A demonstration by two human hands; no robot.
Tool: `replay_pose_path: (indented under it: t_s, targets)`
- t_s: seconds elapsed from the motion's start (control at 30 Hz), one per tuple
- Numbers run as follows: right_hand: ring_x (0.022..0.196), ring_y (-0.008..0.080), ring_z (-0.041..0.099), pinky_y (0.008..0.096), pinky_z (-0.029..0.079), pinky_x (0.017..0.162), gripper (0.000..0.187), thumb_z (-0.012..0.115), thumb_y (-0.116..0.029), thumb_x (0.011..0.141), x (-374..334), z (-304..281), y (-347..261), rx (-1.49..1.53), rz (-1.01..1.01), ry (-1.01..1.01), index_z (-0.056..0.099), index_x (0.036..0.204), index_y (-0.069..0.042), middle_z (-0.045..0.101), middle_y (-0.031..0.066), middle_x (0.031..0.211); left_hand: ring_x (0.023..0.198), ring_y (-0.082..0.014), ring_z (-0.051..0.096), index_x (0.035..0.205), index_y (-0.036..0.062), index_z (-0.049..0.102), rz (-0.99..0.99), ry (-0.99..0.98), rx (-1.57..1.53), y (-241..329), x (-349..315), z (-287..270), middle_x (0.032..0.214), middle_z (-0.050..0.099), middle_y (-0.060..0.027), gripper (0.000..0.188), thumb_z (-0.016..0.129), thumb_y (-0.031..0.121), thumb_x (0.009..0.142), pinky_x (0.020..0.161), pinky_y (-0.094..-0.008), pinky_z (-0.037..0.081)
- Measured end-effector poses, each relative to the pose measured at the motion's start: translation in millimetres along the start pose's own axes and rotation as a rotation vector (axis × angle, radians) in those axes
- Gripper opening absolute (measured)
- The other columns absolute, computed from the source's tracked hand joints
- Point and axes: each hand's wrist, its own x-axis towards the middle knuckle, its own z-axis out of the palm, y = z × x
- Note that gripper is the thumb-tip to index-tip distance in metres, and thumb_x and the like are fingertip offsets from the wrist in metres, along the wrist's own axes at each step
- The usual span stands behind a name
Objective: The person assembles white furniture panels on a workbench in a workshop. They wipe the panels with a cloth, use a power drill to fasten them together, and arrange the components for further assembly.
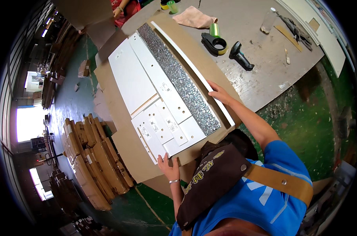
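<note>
My left hand (169, 170) rests at the near corner of a layer of white panels (127, 74), its fingers apart and touching the edge. Several of these panels have drilled holes and small clear packets on them. Along their right side lies a grey speckled strip (178, 74). To the right of that, a long narrow white board (226, 116) runs with a gap between it and the strip. My right hand (219, 93) grips this board's outer edge, thumb on top; some fingers are hidden. Everything lies on a flat brown cardboard sheet (137, 167).
On the grey table (265, 84) are a barcode scanner (241, 56), a tape dispenser (214, 44), green tape (214, 30), a pink cloth (194, 17), a bottle (268, 21) and dark gloves (296, 31). Wrapped cardboard packages (95, 157) stand left. Another person's hand (117, 12) shows at the far side.
</note>
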Motion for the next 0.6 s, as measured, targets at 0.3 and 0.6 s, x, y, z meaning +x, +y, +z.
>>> replay_pose_path:
  t_s: [0.3,0.6]
  targets:
    - [0.114,0.0268,0.057,0.0348,0.041,0.098,0.045,0.040,-0.037,0.095,36.9,12.5,10.2,-0.473,-0.024,0.077,0.057,0.126,-0.009,0.058,0.0151,0.127,0.128,-0.0376,0.040,0.124,0.0011,0.057,-0.055,0.091,0.007,-25.1,-5.9,4.6,0.137,0.044,-0.0251,0.046,0.068,0.018,0.083,0.106,-0.0453,0.032]
    - [0.101,0.0198,0.061,0.0294,0.046,0.089,0.031,0.057,-0.021,0.091,-23.6,-55.3,2.8,-0.440,-0.047,0.546,0.063,0.114,-0.001,0.067,0.0098,0.108,0.128,-0.0306,0.041,0.136,0.0062,0.045,-0.952,0.543,-0.751,-103.3,-15.4,-15.4,0.142,0.040,-0.0190,0.059,0.062,0.037,0.088,0.103,-0.0435,0.035]
